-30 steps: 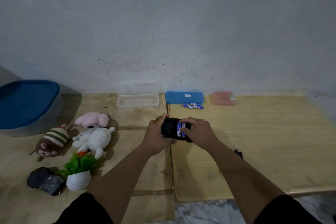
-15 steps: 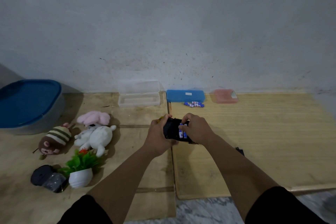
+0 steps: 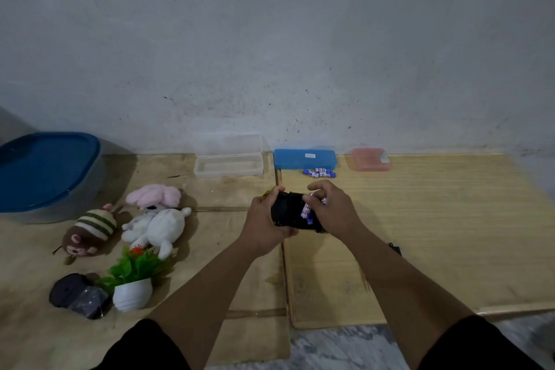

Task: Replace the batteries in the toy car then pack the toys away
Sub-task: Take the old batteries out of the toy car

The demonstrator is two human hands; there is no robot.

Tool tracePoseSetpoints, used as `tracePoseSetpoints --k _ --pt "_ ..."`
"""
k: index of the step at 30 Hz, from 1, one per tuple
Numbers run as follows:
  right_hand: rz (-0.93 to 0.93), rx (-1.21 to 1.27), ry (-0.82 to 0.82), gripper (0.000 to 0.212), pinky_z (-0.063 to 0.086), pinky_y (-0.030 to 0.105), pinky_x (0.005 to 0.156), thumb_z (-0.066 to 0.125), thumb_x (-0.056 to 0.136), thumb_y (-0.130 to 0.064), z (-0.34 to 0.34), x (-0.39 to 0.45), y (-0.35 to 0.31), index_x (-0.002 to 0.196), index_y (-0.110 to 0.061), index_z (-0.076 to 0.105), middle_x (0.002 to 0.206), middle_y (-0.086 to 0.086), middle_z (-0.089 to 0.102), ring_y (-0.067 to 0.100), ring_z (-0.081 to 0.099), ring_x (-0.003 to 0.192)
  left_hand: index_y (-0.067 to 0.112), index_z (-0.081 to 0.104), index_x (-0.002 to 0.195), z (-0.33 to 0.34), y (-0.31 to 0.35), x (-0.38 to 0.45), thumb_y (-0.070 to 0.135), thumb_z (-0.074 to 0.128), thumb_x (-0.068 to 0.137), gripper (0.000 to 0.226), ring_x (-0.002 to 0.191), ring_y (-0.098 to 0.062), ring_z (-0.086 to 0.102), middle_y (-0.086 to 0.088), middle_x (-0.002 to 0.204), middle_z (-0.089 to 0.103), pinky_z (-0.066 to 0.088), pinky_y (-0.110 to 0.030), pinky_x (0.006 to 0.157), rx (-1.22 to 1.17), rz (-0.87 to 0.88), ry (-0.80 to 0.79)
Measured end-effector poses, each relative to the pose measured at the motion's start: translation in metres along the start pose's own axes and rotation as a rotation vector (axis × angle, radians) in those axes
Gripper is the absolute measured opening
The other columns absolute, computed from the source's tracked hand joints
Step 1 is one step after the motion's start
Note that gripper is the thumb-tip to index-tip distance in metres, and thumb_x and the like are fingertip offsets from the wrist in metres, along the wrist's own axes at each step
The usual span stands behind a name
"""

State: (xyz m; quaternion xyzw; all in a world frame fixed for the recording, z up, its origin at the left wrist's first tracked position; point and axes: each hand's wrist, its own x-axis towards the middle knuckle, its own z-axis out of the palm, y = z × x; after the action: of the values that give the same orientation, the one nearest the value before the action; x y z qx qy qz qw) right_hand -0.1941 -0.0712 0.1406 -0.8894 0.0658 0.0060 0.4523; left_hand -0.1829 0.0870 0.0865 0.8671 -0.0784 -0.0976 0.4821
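Toy car (image 3: pixel 286 213) held upside down above the desk (image 3: pixel 450 234) — batteries (image 3: pixel 307 210) going in.
Left hand (image 3: pixel 264 221) grips the body; right hand (image 3: pixel 333 209) pinches a battery. Looks light, rigid, slick — hold it by the sides.

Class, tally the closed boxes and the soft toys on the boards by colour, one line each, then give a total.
Blue pencil box: 1
Pink box: 1
Pink soft toy: 1
White soft toy: 1
Brown striped soft toy: 1
Total: 5
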Motion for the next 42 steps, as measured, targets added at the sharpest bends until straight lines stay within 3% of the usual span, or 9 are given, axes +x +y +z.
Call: tracePoseSetpoints --k 2,6,12,17,24,29,35,39,42 --pt "0.045 0.087 0.020 0.017 0.041 0.013 0.067 0.050 0.094 -0.026 -0.005 0.003 -0.003 0.087 -0.012 0.058 0.076 -0.003 0.059 0.010 0.054 0.072 0.041 0.041 0.123 -0.001 -0.001 0.002 0.039 0.082 0.046 0.087 0.105 -0.020 0.057 -0.006 0.115 0.054 0.055 -0.039 0.089 -0.005 -0.004 -0.009" --pt "0.249 0.336 -0.007 0.027 0.035 0.022 0.048 0.039 0.099 -0.029 -0.016 0.005 -0.005 0.081 -0.011 0.048 0.067 0.005 0.054 0.012 0.051 0.055 0.039 0.042 0.125 -0.002 -0.002 0.002 0.033 0.085 0.049 0.088 0.106 -0.018 0.057 -0.008 0.119 0.051 0.053 -0.037 0.093 -0.033 -0.012 -0.024" --pt "0.101 0.018 -0.076 0.007 0.037 0.019 0.049 0.050 0.093 -0.018 -0.015 0.003 0.004 0.095 -0.015 0.057 0.084 -0.001 0.056 0.015 0.054 0.073 0.038 0.041 0.124 -0.004 -0.001 0.005 0.035 0.084 0.049 0.086 0.105 -0.021 0.057 -0.007 0.115 0.052 0.054 -0.038 0.091 -0.011 -0.009 -0.014" --pt "0.017 -0.142 -0.069 0.018 0.037 0.008 0.057 0.058 0.088 -0.015 -0.010 0.001 0.008 0.104 -0.013 0.066 0.109 0.005 0.064 0.014 0.053 0.089 0.031 0.040 0.130 -0.007 0.000 0.005 0.017 0.085 0.061 0.083 0.100 -0.017 0.051 -0.007 0.116 0.044 0.043 -0.018 0.083 -0.004 0.016 0.008" --pt "0.010 -0.288 -0.076 0.016 0.049 0.033 0.077 0.052 0.091 -0.016 -0.006 0.006 0.000 0.104 -0.012 0.061 0.110 0.011 0.063 0.022 0.055 0.093 0.028 0.039 0.134 -0.008 0.004 0.000 0.011 0.083 0.066 0.082 0.096 -0.013 0.048 -0.007 0.118 0.039 0.037 0.006 0.068 0.003 0.017 0.019" --pt "0.042 -0.356 -0.107 0.012 0.049 0.037 0.075 0.055 0.091 -0.026 -0.005 0.010 -0.004 0.095 -0.014 0.054 0.104 0.010 0.062 0.023 0.055 0.089 0.030 0.038 0.134 -0.008 0.008 -0.002 0.012 0.083 0.065 0.084 0.100 -0.012 0.049 -0.005 0.120 0.039 0.040 -0.009 0.082 0.006 0.024 0.025" --pt "0.034 -0.276 -0.099 0.030 0.052 0.041 0.070 0.068 0.081 -0.035 -0.003 0.001 -0.004 0.087 -0.017 0.044 0.089 0.007 0.059 0.025 0.059 0.081 0.032 0.042 0.129 -0.004 0.004 -0.006 0.013 0.085 0.060 0.084 0.108 -0.020 0.053 -0.007 0.120 0.043 0.054 -0.032 0.090 -0.043 0.011 0.020" --pt "-0.018 -0.268 -0.054 0.029 0.052 0.039 0.070 0.070 0.080 -0.028 -0.001 -0.006 -0.001 0.084 -0.017 0.043 0.086 0.005 0.060 0.024 0.058 0.080 0.031 0.040 0.132 -0.002 0.001 -0.006 0.016 0.085 0.061 0.086 0.106 -0.017 0.050 -0.005 0.119 0.041 0.047 -0.019 0.087 -0.010 0.005 0.008" --pt "-0.021 -0.237 -0.064 0.028 0.053 0.037 0.069 0.069 0.082 -0.023 0.000 -0.007 0.002 0.091 -0.017 0.043 0.088 0.005 0.058 0.023 0.057 0.080 0.036 0.040 0.128 -0.001 0.003 -0.008 0.022 0.086 0.057 0.086 0.106 -0.018 0.053 -0.005 0.119 0.046 0.053 -0.026 0.088 -0.008 0.003 -0.015"
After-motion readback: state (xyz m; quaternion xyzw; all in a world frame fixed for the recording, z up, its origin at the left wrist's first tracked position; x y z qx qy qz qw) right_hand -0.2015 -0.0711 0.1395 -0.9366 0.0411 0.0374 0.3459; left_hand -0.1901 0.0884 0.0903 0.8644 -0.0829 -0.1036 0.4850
